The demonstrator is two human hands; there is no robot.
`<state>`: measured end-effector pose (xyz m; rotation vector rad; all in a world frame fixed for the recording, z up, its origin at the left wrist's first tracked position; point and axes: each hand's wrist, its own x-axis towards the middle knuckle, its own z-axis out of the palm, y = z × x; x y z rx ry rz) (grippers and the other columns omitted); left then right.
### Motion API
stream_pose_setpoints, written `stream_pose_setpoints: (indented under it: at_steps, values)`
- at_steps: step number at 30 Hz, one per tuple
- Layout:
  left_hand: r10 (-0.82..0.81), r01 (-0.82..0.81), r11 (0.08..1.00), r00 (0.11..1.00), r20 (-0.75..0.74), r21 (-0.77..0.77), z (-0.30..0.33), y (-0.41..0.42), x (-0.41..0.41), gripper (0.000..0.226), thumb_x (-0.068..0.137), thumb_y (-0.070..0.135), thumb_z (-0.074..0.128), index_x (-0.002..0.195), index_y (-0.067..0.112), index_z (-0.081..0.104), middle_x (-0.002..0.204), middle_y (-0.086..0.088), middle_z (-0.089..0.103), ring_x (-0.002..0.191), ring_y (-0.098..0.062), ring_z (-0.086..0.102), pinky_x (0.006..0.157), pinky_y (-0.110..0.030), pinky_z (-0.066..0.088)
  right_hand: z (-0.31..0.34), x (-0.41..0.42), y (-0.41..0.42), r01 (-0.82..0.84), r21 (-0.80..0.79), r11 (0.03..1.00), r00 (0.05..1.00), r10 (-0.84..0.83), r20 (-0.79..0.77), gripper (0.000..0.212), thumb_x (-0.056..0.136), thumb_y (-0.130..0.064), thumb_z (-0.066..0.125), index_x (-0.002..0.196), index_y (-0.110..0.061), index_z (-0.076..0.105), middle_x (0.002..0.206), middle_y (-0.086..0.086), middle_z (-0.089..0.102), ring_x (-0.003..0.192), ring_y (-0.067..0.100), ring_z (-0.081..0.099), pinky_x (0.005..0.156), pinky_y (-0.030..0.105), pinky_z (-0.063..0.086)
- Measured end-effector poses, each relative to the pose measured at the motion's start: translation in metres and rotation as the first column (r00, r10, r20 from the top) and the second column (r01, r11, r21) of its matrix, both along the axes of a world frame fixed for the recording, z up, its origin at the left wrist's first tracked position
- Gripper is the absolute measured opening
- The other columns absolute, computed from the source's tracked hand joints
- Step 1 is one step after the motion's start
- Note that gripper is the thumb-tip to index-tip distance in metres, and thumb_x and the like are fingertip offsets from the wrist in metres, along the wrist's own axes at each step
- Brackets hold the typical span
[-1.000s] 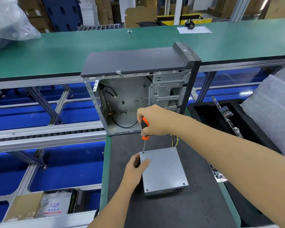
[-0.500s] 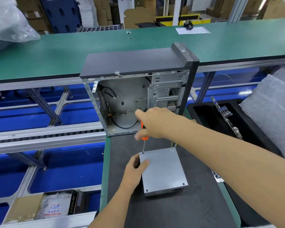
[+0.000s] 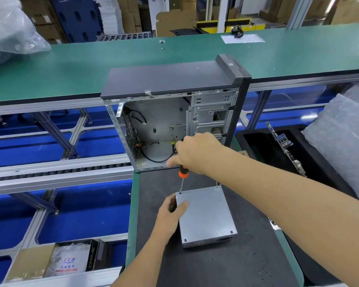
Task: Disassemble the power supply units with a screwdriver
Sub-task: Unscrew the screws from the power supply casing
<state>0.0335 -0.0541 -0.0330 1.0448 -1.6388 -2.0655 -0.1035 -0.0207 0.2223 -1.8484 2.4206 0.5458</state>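
The flat grey metal power supply unit (image 3: 205, 216) lies on the dark work mat (image 3: 226, 264), just in front of the open computer case, and both hands are on the job. The left hand (image 3: 170, 214) comes in from below and holds the unit's near-left edge, thumb laid over the top face, fingers wrapped down the side. Above it, the right hand (image 3: 195, 154) reaches across from the right with the forearm stretched out long, fingers curled tight round the orange-and-black handled screwdriver (image 3: 182, 177). The shaft stands nearly upright, tilted slightly, its tip planted on the far-left corner of the unit's top face. Screw heads show at the unit's near corners. Behind, the grey steel tower computer case (image 3: 174, 121) stands with its side open, black cables loose inside. To the right, a black tray (image 3: 257, 141) holds a green circuit board (image 3: 284, 148) leaning on edge. Beyond runs the long green workbench (image 3: 112, 63)
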Motion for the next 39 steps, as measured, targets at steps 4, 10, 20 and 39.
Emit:
stream_pose_setpoints:
  at_steps: [4, 10, 20, 39]
  values:
    - [-0.003, 0.003, 1.000, 1.000, -0.004, 0.007, 0.000, 0.000, 0.000, 0.041, 0.088, 0.034, 0.077, 0.125, 0.030, 0.059, 0.115, 0.013, 0.072, 0.107, -0.007, 0.068, 0.084, -0.025, 0.056, -0.003, -0.003, 0.001, -0.011, -0.068, 0.998, 0.987, 0.022, 0.158, 0.029, 0.100, -0.039, 0.045, 0.112, -0.013, 0.045, 0.082, 0.004, 0.045, 0.083, 0.029, 0.054, 0.057, 0.036, 0.041]
    - [-0.008, 0.008, 1.000, 1.000, -0.016, 0.003, 0.000, 0.000, 0.000, 0.049, 0.082, 0.042, 0.078, 0.126, 0.030, 0.059, 0.117, 0.013, 0.072, 0.109, -0.007, 0.068, 0.085, -0.024, 0.054, -0.007, -0.001, 0.001, 0.064, -0.059, 0.996, 0.937, -0.040, 0.346, 0.038, 0.093, -0.050, 0.057, 0.108, -0.019, 0.042, 0.088, 0.001, 0.042, 0.082, 0.027, 0.050, 0.065, 0.038, 0.044]
    - [-0.011, 0.011, 1.000, 1.000, -0.011, 0.010, 0.000, 0.000, 0.000, 0.043, 0.086, 0.035, 0.077, 0.125, 0.030, 0.060, 0.116, 0.013, 0.072, 0.108, -0.007, 0.068, 0.087, -0.026, 0.053, -0.008, 0.003, -0.002, 0.008, -0.077, 0.997, 0.910, 0.025, 0.415, 0.038, 0.090, -0.032, 0.064, 0.119, -0.018, 0.044, 0.100, 0.006, 0.053, 0.074, 0.024, 0.051, 0.055, 0.033, 0.038]
    - [0.009, -0.009, 1.000, 1.000, -0.010, 0.011, 0.004, 0.002, -0.001, 0.037, 0.089, 0.030, 0.075, 0.123, 0.029, 0.060, 0.115, 0.012, 0.072, 0.106, -0.007, 0.069, 0.080, -0.020, 0.056, -0.009, 0.003, -0.005, 0.046, -0.076, 0.996, 0.992, -0.037, 0.121, 0.049, 0.096, -0.063, 0.040, 0.099, -0.014, 0.040, 0.072, 0.001, 0.033, 0.074, 0.026, 0.041, 0.049, 0.032, 0.025]
